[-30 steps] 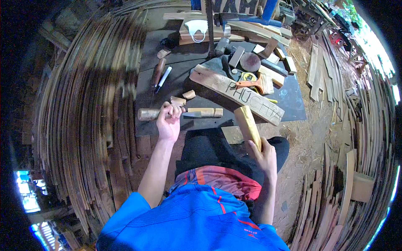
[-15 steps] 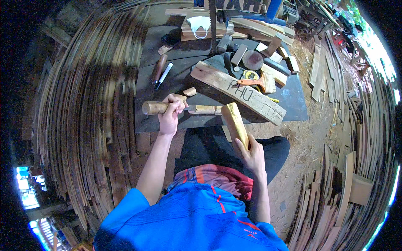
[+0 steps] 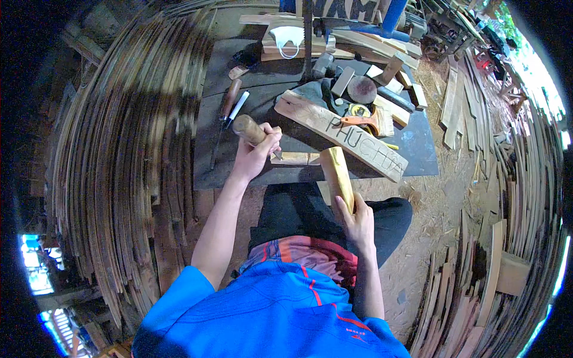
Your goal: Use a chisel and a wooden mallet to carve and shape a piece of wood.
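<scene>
My left hand (image 3: pixel 258 154) is closed around the wooden handle of a chisel (image 3: pixel 247 129). The handle's butt points up and to the left; the blade, mostly hidden by my fingers, slants down towards the left end of a narrow wooden strip (image 3: pixel 295 159) on the black tabletop. I cannot tell whether the edge touches it. In my right hand (image 3: pixel 357 222) is a short, thick wooden club (image 3: pixel 338 179), gripped at its near end. Its far end rises beside the strip's right end, over the table's front edge.
A lettered board (image 3: pixel 340 134) lies slantwise beyond my hands. Behind it are an orange-handled brush (image 3: pixel 379 121), a tape measure (image 3: pixel 359 111) and wood blocks. A white marker (image 3: pixel 239 107) and another wooden-handled tool (image 3: pixel 229 98) lie at left. Long planks (image 3: pixel 119 179) fill the left side.
My left hand has moved right and turned the chisel from nearly flat to slanting, its butt now raised. My right hand and the club have barely shifted.
</scene>
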### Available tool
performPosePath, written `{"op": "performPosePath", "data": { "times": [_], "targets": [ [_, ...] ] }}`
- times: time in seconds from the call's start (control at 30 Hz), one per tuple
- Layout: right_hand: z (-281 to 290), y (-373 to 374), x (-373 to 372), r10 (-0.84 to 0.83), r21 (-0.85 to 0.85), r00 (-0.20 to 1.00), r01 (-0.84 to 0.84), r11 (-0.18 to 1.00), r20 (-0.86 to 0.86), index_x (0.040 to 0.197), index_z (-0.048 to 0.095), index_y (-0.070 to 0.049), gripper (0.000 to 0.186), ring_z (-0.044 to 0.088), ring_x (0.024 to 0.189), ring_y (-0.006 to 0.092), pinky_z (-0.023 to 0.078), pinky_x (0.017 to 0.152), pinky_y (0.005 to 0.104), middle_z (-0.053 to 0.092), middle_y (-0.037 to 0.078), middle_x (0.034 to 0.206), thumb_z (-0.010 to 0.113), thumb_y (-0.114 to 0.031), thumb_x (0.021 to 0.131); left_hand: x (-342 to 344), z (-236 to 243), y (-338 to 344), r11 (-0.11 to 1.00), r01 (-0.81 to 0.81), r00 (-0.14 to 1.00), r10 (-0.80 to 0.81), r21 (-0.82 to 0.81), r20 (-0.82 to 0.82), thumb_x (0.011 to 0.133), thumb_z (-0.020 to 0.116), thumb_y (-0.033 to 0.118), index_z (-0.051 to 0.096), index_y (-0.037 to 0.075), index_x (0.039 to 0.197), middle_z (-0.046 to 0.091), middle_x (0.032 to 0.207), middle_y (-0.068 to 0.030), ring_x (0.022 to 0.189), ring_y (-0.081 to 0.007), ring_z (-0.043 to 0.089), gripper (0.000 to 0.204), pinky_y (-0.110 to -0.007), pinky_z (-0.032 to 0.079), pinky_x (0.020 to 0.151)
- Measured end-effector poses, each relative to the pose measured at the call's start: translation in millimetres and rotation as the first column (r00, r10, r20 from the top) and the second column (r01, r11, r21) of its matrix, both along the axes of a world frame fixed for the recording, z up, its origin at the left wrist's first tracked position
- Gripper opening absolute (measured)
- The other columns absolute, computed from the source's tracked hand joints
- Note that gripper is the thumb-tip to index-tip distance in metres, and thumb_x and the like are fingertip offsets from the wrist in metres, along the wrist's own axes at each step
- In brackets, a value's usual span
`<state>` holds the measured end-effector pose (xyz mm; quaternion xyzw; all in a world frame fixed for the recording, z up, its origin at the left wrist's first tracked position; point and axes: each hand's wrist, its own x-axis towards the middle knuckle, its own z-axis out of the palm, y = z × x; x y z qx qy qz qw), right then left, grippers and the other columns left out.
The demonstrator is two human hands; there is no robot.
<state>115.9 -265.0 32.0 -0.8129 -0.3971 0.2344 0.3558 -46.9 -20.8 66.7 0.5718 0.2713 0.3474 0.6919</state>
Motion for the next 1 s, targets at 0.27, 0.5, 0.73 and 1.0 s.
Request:
{"op": "performPosePath", "data": {
  "times": [0.27,0.5,0.73,1.0],
  "targets": [
    [14,18,-4,-0.039,0.037,0.973,0.031,0.999,0.227,0.102,0.060,-0.009,0.044,0.066,0.065,0.0385,0.051,0.058,0.0464,0.066,0.020,0.071,0.065,-0.050,0.088,7,-2,-11,0.995,-0.035,0.994,0.044,0.089,-0.100,0.090,0.068,0.013,0.055,0.010,0.081,0.054,0.078,0.0038,0.071,-0.0058,0.056,0.016,-0.024,0.046,0.065],
    [24,26,1,0.133,-0.218,0.905,-0.045,0.975,0.404,0.100,0.055,-0.011,0.045,0.067,0.060,0.0352,0.051,0.053,0.0472,0.066,0.017,0.066,0.061,-0.054,0.088,20,-9,2,0.984,0.025,0.987,0.004,0.175,-0.162,0.090,0.067,0.013,0.054,0.010,0.077,0.055,0.072,0.0023,0.066,-0.0070,0.058,0.019,-0.024,0.045,0.062],
    [45,49,19,0.244,-0.205,0.856,-0.166,0.965,0.456,0.087,0.054,-0.006,0.047,0.066,0.057,0.0336,0.051,0.052,0.0452,0.064,0.016,0.061,0.059,-0.052,0.090,26,1,9,0.949,-0.063,0.993,0.090,0.309,-0.075,0.092,0.062,0.009,0.054,0.008,0.075,0.053,0.068,0.0015,0.065,-0.0095,0.061,0.019,-0.025,0.043,0.060],
    [47,56,25,0.238,-0.258,0.860,-0.130,0.957,0.451,0.087,0.056,-0.005,0.047,0.067,0.060,0.0349,0.053,0.056,0.0465,0.066,0.018,0.065,0.059,-0.053,0.088,28,-7,-22,0.976,0.067,0.922,-0.140,0.208,0.361,0.093,0.056,0.001,0.049,0.005,0.078,0.052,0.077,-0.0004,0.077,-0.0114,0.059,0.017,-0.027,0.046,0.071]
  ]
}}
